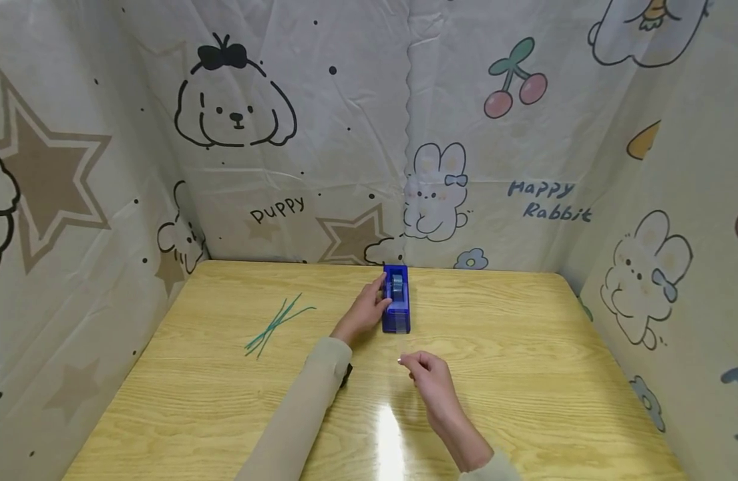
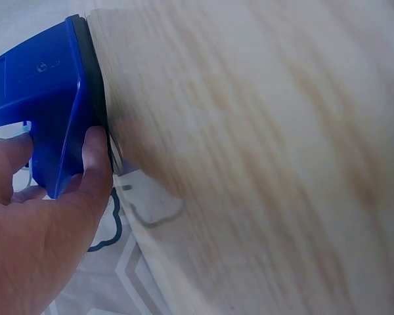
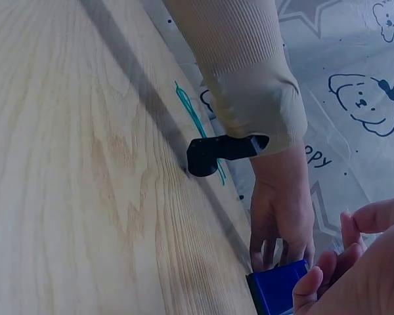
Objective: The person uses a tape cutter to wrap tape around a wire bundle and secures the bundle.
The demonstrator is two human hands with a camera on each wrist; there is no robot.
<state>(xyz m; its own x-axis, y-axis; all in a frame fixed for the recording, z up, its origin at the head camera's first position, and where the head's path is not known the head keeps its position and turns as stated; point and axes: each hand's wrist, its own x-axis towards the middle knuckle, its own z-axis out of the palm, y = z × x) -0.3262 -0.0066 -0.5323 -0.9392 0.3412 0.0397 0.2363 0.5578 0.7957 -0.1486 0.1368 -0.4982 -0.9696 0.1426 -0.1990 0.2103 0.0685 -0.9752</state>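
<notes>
A blue tape dispenser with a roll of clear tape stands upright near the table's back edge. My left hand grips its left side. In the left wrist view, the thumb and fingers curl around the narrow end of the dispenser. Nearer to me, my right hand is held in front of the dispenser, apart from it. Its thumb and index finger pinch a small shiny piece of clear tape, mostly hidden by the fingertips. The right wrist view shows this hand close to the dispenser.
Several thin green strips lie crossed on the wooden table, left of my left hand. Printed cloth hangs behind the table and on both sides. A black wrist camera is strapped at the left cuff.
</notes>
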